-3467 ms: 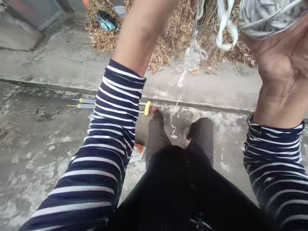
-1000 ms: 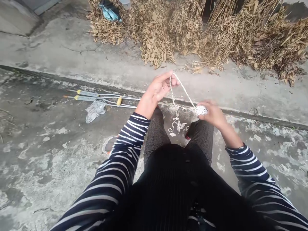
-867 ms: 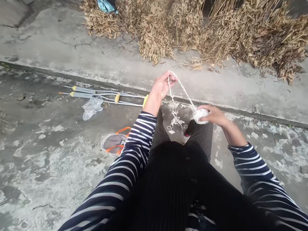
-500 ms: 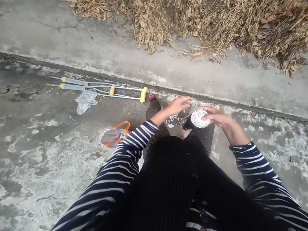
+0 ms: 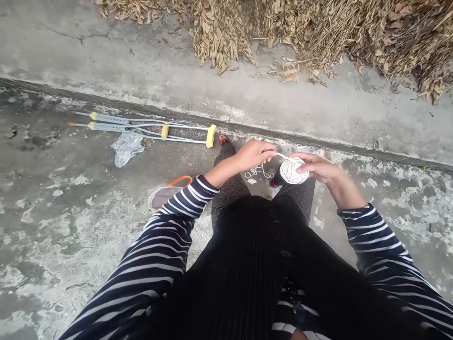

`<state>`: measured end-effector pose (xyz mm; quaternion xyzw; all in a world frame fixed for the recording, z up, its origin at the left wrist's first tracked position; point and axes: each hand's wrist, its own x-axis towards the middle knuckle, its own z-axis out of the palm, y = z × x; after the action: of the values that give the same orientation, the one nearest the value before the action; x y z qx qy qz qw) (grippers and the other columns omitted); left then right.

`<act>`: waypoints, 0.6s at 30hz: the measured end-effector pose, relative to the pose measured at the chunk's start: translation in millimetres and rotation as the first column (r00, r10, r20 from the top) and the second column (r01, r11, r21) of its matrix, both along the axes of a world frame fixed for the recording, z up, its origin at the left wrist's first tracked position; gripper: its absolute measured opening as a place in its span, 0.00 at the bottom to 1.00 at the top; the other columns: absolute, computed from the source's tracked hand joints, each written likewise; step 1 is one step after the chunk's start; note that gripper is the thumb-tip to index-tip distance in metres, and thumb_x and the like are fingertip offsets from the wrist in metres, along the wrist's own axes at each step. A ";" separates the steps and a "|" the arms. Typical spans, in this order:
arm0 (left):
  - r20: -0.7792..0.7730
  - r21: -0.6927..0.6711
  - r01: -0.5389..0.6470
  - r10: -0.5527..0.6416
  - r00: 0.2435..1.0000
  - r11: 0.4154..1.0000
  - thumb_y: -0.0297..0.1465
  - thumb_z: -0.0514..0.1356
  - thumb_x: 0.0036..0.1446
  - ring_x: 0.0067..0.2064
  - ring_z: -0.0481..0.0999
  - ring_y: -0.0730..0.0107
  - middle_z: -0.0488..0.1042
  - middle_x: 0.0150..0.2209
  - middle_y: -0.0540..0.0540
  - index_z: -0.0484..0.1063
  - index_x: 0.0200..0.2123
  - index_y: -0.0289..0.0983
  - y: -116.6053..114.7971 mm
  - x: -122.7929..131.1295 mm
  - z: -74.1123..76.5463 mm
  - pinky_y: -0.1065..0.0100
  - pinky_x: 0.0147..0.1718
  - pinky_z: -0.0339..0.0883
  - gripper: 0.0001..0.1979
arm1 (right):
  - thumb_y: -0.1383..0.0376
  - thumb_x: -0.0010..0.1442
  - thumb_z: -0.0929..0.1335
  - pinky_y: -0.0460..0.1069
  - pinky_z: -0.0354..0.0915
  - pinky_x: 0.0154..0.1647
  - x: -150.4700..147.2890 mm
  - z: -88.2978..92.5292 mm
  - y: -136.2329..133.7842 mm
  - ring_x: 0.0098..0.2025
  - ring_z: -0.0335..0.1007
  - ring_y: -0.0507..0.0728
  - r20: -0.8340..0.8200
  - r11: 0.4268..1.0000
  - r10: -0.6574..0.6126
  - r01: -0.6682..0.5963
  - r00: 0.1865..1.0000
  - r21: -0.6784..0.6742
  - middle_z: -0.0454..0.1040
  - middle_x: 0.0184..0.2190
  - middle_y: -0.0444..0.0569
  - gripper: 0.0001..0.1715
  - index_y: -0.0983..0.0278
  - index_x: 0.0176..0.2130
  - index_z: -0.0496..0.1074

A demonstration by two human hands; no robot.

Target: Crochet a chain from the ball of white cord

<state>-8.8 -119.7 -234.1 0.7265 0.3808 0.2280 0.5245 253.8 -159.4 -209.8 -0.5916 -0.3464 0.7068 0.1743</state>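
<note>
White string ball (image 5: 292,171) held in right hand (image 5: 320,169), grip curled round it, above right knee (image 5: 296,200). Left hand (image 5: 255,155) just left of ball, grip pinching strand (image 5: 282,156) running to ball. Loose string tangle (image 5: 256,172) below and left of ball. Aluminium crutches (image 5: 141,133) well left of ball. Dry leaf pile (image 5: 283,38) well beyond ball.

The twine ball (image 5: 292,171) is white, the sleeves (image 5: 382,245) navy with white stripes.

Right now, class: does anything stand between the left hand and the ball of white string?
Nothing blocks the way. Only a short strand of string links the left hand to the ball of white string, which the right hand holds.
</note>
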 end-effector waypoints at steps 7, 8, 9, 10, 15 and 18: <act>0.155 -0.326 0.185 -0.141 0.978 0.927 0.40 0.66 0.64 0.27 0.78 0.72 0.79 0.26 0.43 0.78 0.27 0.34 26.8 -6.5 26.2 0.68 0.34 0.72 0.17 | 0.63 0.34 0.83 0.52 0.74 0.46 -2.5 2.3 6.6 0.45 0.75 0.58 0.111 0.971 0.029 -0.054 0.993 0.232 0.79 0.44 0.48 0.37 0.61 0.47 0.81; 0.177 -0.407 0.211 -0.150 0.973 0.889 0.41 0.66 0.64 0.26 0.78 0.72 0.79 0.26 0.42 0.77 0.27 0.34 23.5 -7.6 24.3 0.68 0.31 0.71 0.18 | 0.62 0.33 0.83 0.54 0.73 0.49 -0.6 2.8 8.7 0.46 0.75 0.59 0.138 0.955 -0.002 -0.039 0.990 0.293 0.79 0.43 0.49 0.37 0.62 0.46 0.81; 0.193 -0.483 0.238 -0.162 0.968 0.843 0.42 0.67 0.63 0.26 0.78 0.72 0.79 0.25 0.42 0.76 0.26 0.34 17.7 -8.2 21.6 0.69 0.29 0.70 0.18 | 0.61 0.33 0.83 0.56 0.73 0.52 1.3 3.2 10.9 0.46 0.75 0.60 0.174 0.933 -0.034 -0.031 0.984 0.358 0.79 0.43 0.49 0.37 0.63 0.46 0.81; 0.211 -0.552 0.267 -0.177 0.961 0.790 0.42 0.66 0.63 0.24 0.77 0.72 0.79 0.25 0.42 0.76 0.26 0.34 9.9 -8.3 18.9 0.70 0.26 0.69 0.19 | 0.61 0.33 0.82 0.58 0.71 0.55 2.8 3.3 13.2 0.47 0.74 0.61 0.222 0.902 -0.067 -0.036 0.973 0.429 0.79 0.44 0.49 0.37 0.63 0.46 0.81; 0.425 -0.696 0.370 -0.062 0.903 0.615 0.47 0.68 0.60 0.24 0.77 0.73 0.77 0.23 0.45 0.71 0.29 0.34 -36.0 -3.5 15.2 0.75 0.21 0.65 0.22 | 0.66 0.39 0.79 0.63 0.66 0.65 -1.6 -0.6 19.2 0.56 0.72 0.66 0.449 0.682 -0.198 -0.207 0.871 0.702 0.76 0.51 0.50 0.32 0.60 0.47 0.83; 0.570 -0.655 0.368 0.112 0.814 0.660 0.48 0.67 0.62 0.26 0.79 0.70 0.78 0.25 0.43 0.70 0.32 0.34 -47.3 -2.3 26.1 0.74 0.21 0.67 0.22 | 0.69 0.41 0.78 0.65 0.65 0.67 -8.2 -6.4 15.7 0.59 0.71 0.68 0.451 0.603 -0.242 -0.231 0.859 0.764 0.75 0.54 0.50 0.33 0.58 0.49 0.83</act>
<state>-11.1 -167.0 -208.0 0.3742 0.2114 0.2182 0.8762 245.6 -143.8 -216.3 -0.6168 -0.6556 0.2922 0.3230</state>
